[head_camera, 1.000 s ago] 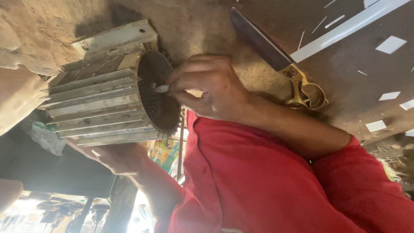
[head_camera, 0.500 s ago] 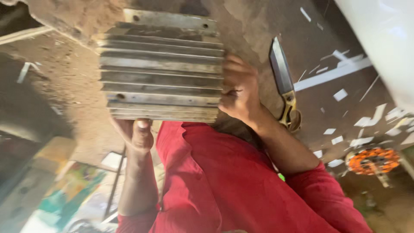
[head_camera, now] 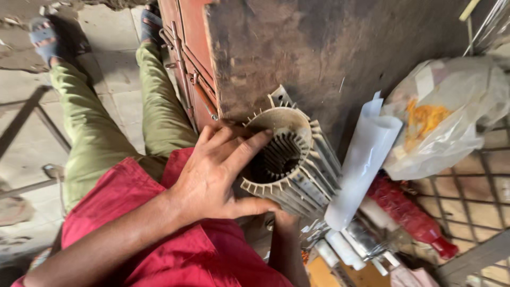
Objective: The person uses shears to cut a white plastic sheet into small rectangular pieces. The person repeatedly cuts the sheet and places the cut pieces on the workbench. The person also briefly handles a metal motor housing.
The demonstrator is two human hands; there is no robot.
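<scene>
A: Listing item one: finned metal housing (head_camera: 303, 175). Lying where?

B: Lying on its side at the near edge of the dark wooden bench (head_camera: 319, 53), open mouth turning toward the camera. Touching a roll of white paper (head_camera: 361, 165) on its far side.

A: Checking the left hand (head_camera: 212, 175). Gripping or not?

B: Spreading wide, not closing. Resting fingers (head_camera: 249, 149) across the mouth and rim of the housing, thumb running along the lower edge. Steadying rather than clamping, judging by the flat palm.

A: Checking the right hand (head_camera: 286, 219).

B: Reaching up beneath the housing, mostly hiding behind it. Failing to show open or closed; only propping from below, by the look of it.

A: Logging progress.

B: Showing bare ribbed slots inside the bore, nothing visibly filling them, though being dark and partly covered by the fingers. Holding no tool in either hand. Judging the housing as under inspection or positioning only, with no fitting begun.

A: Listing the surroundings.

B: Crumpled plastic bag (head_camera: 446, 117) sitting beyond the roll; red bottle (head_camera: 404, 212) lying below it; green trousers (head_camera: 90, 133) and a sandal (head_camera: 45, 37) showing over the paved floor.
</scene>
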